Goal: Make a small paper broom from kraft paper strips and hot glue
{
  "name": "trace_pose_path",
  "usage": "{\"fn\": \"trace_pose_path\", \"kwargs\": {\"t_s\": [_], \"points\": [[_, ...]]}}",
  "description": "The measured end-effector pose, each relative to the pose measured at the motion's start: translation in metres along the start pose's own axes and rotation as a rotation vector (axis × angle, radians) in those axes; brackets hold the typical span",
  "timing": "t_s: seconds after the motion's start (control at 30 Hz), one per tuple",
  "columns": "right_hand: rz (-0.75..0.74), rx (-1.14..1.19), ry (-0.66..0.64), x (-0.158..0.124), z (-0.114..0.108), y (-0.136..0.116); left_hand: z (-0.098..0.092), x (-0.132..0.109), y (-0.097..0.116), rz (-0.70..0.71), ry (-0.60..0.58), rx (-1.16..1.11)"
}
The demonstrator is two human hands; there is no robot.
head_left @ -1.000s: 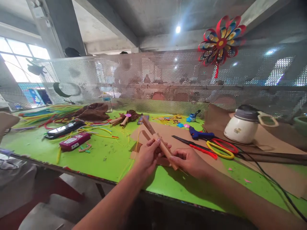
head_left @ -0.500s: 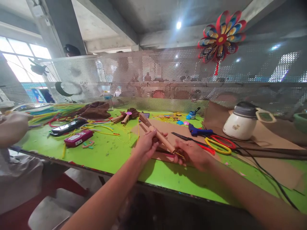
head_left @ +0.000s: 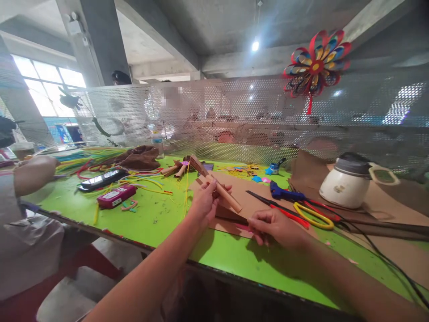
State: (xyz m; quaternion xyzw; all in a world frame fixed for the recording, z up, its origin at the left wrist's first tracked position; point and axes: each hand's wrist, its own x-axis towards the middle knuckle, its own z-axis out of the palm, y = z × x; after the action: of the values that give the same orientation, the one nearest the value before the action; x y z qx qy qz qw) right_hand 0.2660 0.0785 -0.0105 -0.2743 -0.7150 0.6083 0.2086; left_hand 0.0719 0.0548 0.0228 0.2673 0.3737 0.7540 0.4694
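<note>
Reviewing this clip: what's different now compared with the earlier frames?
The right hand has let go of the roll's lower end and now sits apart from it, below and to the right; whether it pinches anything is unclear. The left hand still holds the roll. The scissors, glue gun and jug stayed put.

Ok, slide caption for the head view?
Left hand holding a brown tube over a green table, right hand apart from the tube.

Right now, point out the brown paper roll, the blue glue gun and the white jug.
Brown paper roll [head_left: 229,198], head view: bare tube.
Blue glue gun [head_left: 284,193], head view: body.
White jug [head_left: 345,184], head view: belly.
</note>
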Motion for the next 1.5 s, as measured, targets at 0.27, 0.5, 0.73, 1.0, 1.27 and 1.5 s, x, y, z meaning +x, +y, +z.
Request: {"fn": "trace_pose_path", "kwargs": {"t_s": [0.27,0.5,0.73,1.0,1.27,1.5], "points": [[0.078,0.08,0.095,0.001,0.006,-0.005,-0.001,0.004,-0.005,-0.114,0.055,-0.062],[0.062,0.205,0.001,0.002,0.007,0.004,-0.002,-0.002,-0.014,-0.109,-0.001,-0.081],[0.06,0.196,0.059,0.002,0.012,0.007,-0.001,-0.008,-0.019,-0.085,-0.023,-0.084],[0.053,0.142,0.113,0.003,0.013,0.011,-0.001,-0.011,-0.02,-0.09,-0.024,-0.079],[0.047,0.019,0.158,0.001,0.015,0.004,-0.003,-0.007,-0.023,-0.072,0.015,-0.072],[-0.049,-0.09,0.167,-0.003,0.013,0.004,-0.007,-0.003,-0.021,-0.08,0.081,-0.083]]}}
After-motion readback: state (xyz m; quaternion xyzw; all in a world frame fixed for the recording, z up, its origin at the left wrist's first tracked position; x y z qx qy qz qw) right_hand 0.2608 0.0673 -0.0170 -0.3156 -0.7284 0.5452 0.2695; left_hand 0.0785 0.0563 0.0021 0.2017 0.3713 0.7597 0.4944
